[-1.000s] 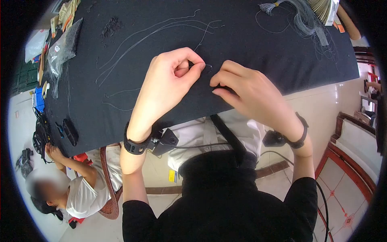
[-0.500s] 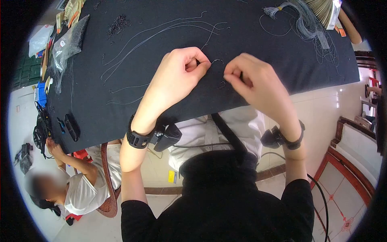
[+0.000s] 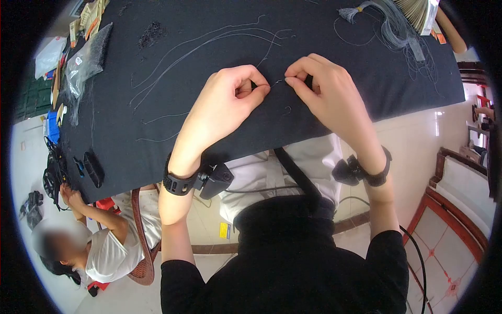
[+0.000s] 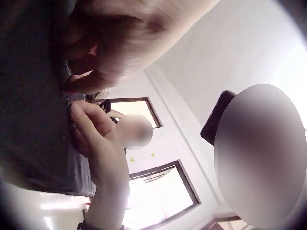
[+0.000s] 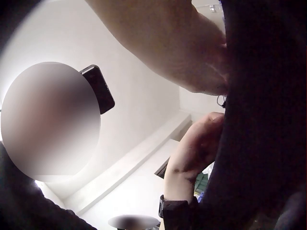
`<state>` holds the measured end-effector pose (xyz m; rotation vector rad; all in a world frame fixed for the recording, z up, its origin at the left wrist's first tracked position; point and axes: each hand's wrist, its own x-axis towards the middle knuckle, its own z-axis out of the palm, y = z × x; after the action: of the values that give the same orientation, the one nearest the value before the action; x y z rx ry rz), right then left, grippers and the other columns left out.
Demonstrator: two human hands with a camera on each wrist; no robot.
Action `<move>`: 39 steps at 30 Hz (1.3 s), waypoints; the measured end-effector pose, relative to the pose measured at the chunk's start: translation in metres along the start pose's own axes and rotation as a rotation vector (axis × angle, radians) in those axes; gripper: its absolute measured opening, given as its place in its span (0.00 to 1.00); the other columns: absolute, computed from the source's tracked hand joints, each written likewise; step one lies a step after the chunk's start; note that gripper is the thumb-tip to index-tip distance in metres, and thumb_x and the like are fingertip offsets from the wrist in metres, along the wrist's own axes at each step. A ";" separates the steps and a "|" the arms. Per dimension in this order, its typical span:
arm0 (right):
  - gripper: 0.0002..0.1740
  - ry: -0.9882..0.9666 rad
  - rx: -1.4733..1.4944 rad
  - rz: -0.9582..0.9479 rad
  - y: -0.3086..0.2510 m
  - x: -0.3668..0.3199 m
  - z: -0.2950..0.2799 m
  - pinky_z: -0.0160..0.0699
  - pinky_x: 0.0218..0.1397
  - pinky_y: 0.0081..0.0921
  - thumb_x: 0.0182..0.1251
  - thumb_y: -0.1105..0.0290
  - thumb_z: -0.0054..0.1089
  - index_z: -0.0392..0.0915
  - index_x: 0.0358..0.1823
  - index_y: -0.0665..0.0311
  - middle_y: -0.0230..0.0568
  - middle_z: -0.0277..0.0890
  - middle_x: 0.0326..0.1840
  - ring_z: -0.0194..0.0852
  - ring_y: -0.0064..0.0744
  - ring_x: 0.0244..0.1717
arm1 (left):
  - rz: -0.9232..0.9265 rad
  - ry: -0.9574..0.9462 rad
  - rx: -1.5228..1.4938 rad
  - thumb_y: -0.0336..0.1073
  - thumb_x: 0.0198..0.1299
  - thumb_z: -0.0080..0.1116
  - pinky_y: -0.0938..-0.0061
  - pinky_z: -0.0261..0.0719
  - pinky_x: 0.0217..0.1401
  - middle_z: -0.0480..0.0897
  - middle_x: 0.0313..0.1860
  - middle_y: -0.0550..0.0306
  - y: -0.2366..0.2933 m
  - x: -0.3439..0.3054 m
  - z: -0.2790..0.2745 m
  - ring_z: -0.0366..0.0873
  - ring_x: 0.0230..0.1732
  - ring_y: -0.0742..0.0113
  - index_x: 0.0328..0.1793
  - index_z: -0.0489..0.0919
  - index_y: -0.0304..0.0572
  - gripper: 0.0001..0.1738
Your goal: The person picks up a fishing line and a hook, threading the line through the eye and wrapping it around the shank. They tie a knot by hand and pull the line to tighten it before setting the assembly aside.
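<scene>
In the head view my left hand (image 3: 230, 97) pinches a small fishing hook (image 3: 277, 81) between thumb and forefinger, its thin end jutting out to the right. My right hand (image 3: 327, 86) stands close beside it, thumb and forefinger pinched together right at that end. What the right fingertips hold is too fine to make out. Just below, another hook-shaped wire (image 3: 287, 110) lies on the black cloth (image 3: 219, 141). In the right wrist view a dark curved hook (image 5: 221, 100) shows between both hands.
Several thin fishing lines (image 3: 204, 41) lie beyond and left of my hands. A pile of tiny dark pieces (image 3: 152, 34) and a clear plastic bag (image 3: 86, 65) are at left. A line bundle (image 3: 389, 26) lies far right. Another person (image 3: 112, 246) sits at left.
My right hand swung away to the right and down, then came back up beside the left fingertips, now pinched. The left hand keeps its pinch. The hook-shaped wire on the cloth has come into view.
</scene>
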<state>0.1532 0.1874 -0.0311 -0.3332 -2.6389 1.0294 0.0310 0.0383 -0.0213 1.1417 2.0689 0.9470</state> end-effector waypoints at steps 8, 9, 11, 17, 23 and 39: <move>0.05 -0.183 0.007 -0.081 0.005 0.019 -0.006 0.73 0.33 0.32 0.49 0.72 0.56 0.74 0.24 0.67 0.43 0.75 0.23 0.75 0.44 0.28 | -0.006 0.012 -0.007 0.28 0.56 0.56 0.83 0.53 0.20 0.64 0.15 0.71 0.002 -0.001 0.001 0.55 0.19 0.84 0.35 0.77 0.35 0.04; 0.05 -0.197 -0.011 -0.101 0.006 0.020 -0.006 0.73 0.33 0.32 0.49 0.72 0.56 0.74 0.23 0.67 0.43 0.75 0.23 0.75 0.44 0.27 | -0.010 0.012 -0.004 0.28 0.56 0.56 0.83 0.53 0.20 0.64 0.15 0.71 0.002 -0.001 0.001 0.55 0.19 0.84 0.35 0.77 0.35 0.03; 0.05 -0.212 -0.019 -0.114 0.006 0.022 -0.006 0.73 0.32 0.33 0.48 0.72 0.56 0.74 0.23 0.67 0.44 0.74 0.22 0.75 0.45 0.27 | -0.008 0.021 -0.009 0.28 0.56 0.56 0.83 0.53 0.20 0.64 0.15 0.71 0.002 -0.002 0.001 0.55 0.19 0.84 0.34 0.77 0.35 0.03; 0.05 -0.229 -0.003 -0.097 0.007 0.021 -0.010 0.73 0.32 0.33 0.48 0.72 0.56 0.74 0.22 0.68 0.46 0.73 0.21 0.75 0.45 0.27 | -0.018 0.022 -0.008 0.28 0.56 0.56 0.83 0.53 0.20 0.64 0.15 0.71 0.002 -0.002 0.000 0.55 0.19 0.84 0.35 0.77 0.35 0.03; 0.04 -0.141 -0.055 -0.088 0.010 0.015 -0.015 0.72 0.31 0.32 0.50 0.74 0.56 0.73 0.26 0.68 0.46 0.73 0.24 0.74 0.44 0.27 | -0.005 0.034 -0.012 0.28 0.55 0.57 0.83 0.52 0.19 0.63 0.14 0.70 0.003 -0.002 0.003 0.55 0.18 0.84 0.34 0.77 0.36 0.03; 0.06 -0.277 0.017 -0.083 -0.008 -0.013 -0.012 0.72 0.30 0.35 0.55 0.71 0.55 0.70 0.28 0.66 0.45 0.73 0.26 0.74 0.46 0.29 | -0.010 0.014 0.004 0.29 0.55 0.58 0.84 0.50 0.18 0.64 0.12 0.71 0.003 -0.001 0.005 0.53 0.17 0.86 0.34 0.78 0.37 0.03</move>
<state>0.1683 0.1850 -0.0196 -0.0803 -2.8562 1.1421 0.0363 0.0395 -0.0216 1.1295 2.0866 0.9487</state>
